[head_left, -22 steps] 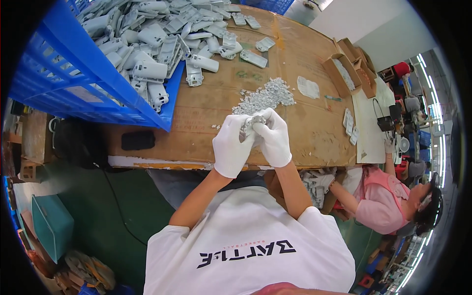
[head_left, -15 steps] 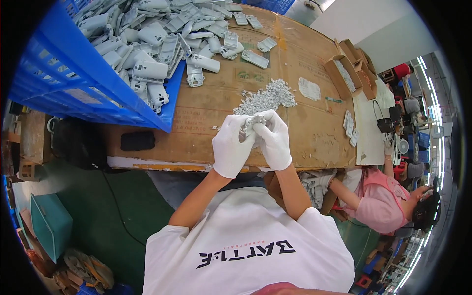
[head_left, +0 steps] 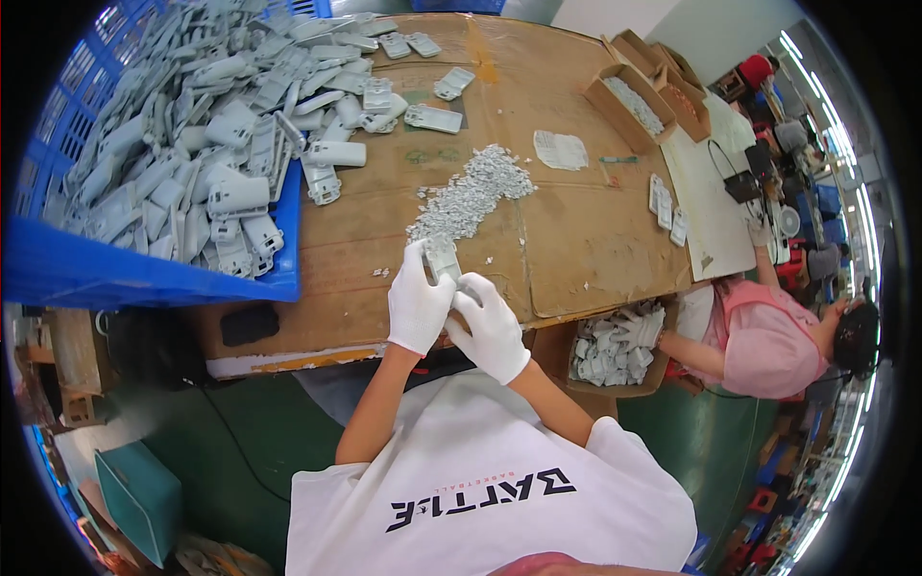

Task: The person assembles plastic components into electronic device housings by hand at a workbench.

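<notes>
A light grey plastic casing [head_left: 443, 257] is tilted up in front of me, its hollow side with small ribs showing. My left hand [head_left: 420, 305], in a white knit glove, is closed around the casing's left side. At the casing's lower right end is my right hand [head_left: 490, 328], also gloved, with its fingers curled in against the part; its fingertips are partly hidden. Just beyond the casing lies a heap of tiny whitish plastic pieces [head_left: 471, 197] on the cardboard-covered table [head_left: 567, 240].
A blue crate [head_left: 125, 269] heaped with grey casings [head_left: 235, 192] stands at the left. Loose casings [head_left: 434, 118] lie beside it. Cardboard boxes [head_left: 629, 101] stand at the far right. A co-worker's gloved hand [head_left: 642, 326] reaches into a carton of grey parts [head_left: 615, 360] near the table edge.
My hands have come lower and nearer to me, and the casing now shows above the left fingers. My view has shifted, bringing more of the crate and the co-worker's carton into sight.
</notes>
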`<state>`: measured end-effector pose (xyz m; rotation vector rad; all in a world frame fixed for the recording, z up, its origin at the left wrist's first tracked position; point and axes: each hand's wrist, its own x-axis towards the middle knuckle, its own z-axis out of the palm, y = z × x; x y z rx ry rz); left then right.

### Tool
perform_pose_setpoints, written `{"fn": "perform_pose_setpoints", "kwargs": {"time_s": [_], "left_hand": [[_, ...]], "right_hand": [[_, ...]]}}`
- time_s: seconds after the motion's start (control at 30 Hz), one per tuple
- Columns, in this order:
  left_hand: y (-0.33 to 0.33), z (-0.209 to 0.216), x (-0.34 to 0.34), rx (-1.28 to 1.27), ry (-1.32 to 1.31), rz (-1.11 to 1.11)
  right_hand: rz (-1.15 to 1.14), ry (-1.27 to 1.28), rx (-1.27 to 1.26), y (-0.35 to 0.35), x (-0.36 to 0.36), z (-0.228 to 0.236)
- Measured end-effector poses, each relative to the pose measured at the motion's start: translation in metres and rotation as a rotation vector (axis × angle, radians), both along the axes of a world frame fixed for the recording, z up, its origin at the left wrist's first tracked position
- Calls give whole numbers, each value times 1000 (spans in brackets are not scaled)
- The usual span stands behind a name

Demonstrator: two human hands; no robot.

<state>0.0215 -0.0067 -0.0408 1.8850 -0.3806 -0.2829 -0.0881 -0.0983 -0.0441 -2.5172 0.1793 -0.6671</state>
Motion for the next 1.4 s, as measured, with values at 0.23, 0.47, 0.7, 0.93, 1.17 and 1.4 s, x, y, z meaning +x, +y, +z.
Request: {"fn": "perform_pose_setpoints", "kwargs": {"time_s": [0.23,0.47,0.7,0.93,1.17,1.4], "left_hand": [[-6,16,1,-161,369,-202],[38,-5,47,-25,-52,-32],[76,-5,33,-35,93,58],[91,1,15,-3,118,166],[95,-9,49,52,-72,146],[30,4,125,548,-864,315]], "right_hand": [[5,-83,-166,-59,-3,10],[-667,244,-595,-276,-16,-24],[-812,13,-710,-337,-10,-22],[-217,-145,13,-132,5,-7],[-41,-10,150,-101,19,-34],[-44,-102,-162,-98,17,-24]]}}
